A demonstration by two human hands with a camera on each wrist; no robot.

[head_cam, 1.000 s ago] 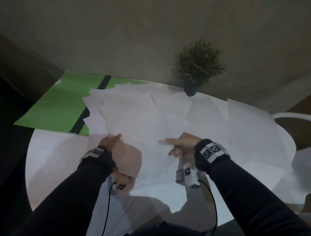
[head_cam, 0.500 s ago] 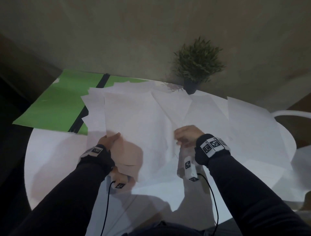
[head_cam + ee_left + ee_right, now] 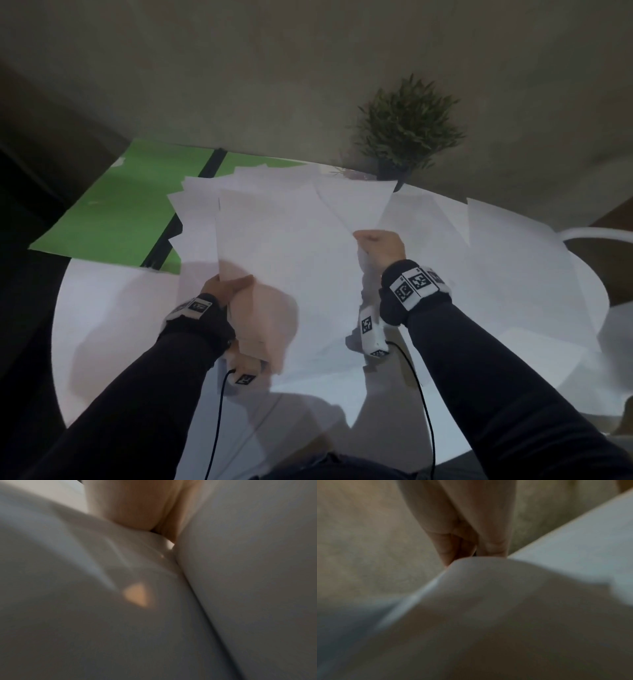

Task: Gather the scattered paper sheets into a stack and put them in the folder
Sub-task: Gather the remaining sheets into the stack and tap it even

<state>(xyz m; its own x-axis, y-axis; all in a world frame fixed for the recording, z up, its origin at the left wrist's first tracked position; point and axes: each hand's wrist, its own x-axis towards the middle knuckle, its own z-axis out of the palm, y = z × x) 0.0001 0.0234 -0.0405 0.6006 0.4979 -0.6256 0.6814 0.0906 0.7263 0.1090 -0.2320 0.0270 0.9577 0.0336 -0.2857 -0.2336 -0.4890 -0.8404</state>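
Note:
I hold a loose bunch of white paper sheets (image 3: 284, 253) lifted over the round white table (image 3: 113, 329). My left hand (image 3: 227, 286) pinches the bunch at its lower left edge, thumb on top. My right hand (image 3: 378, 245) grips the right edge with curled fingers. The sheets are fanned and uneven at the top. An open green folder (image 3: 113, 209) with a black spine lies at the table's far left, partly under the sheets. In the wrist views, blurred paper (image 3: 248, 574) fills most of the picture, and the right fingers (image 3: 491, 536) pinch a paper edge (image 3: 488, 582).
More white sheets (image 3: 513, 260) lie spread over the right half of the table. A small potted plant (image 3: 404, 137) stands at the far edge by the wall. A white chair rim (image 3: 603, 234) shows at the right. Cables hang from both wrists.
The bunch has been raised and straightened. My right hand has moved up along the right edge, away from me, and curled onto it. The left hand keeps its hold.

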